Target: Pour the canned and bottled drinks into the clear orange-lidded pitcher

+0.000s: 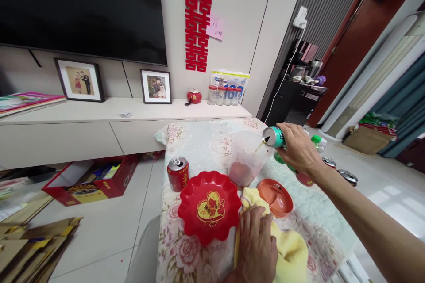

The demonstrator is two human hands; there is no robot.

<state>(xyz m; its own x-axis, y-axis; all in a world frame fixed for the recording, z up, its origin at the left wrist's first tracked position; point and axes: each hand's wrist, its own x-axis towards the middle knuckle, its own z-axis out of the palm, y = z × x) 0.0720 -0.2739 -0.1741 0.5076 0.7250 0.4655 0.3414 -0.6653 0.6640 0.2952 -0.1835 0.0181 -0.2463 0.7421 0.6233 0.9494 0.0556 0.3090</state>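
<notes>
My right hand [298, 148] is wrapped round a teal drink can [275, 136], which is tipped to the left. A thin yellowish stream runs from it into a translucent plastic container [244, 152], with something reddish low inside. My left hand [256, 241] lies flat on a crumpled yellow cloth [292, 250], holding nothing that I can see. To its left is a red scalloped plate [195, 190] with a gold heart design. Just beyond the cloth sits an orange divided dish [280, 201]. An opened red can [178, 174] stands upright by the plate.
A flowered cloth covers the table [189, 252]. Behind my right forearm are a green-capped bottle [316, 139] and more cans [347, 177]. Beyond the table runs a low white cabinet [89, 112] with framed photos and lidded jars [219, 96]. A red box [96, 181] sits on the floor.
</notes>
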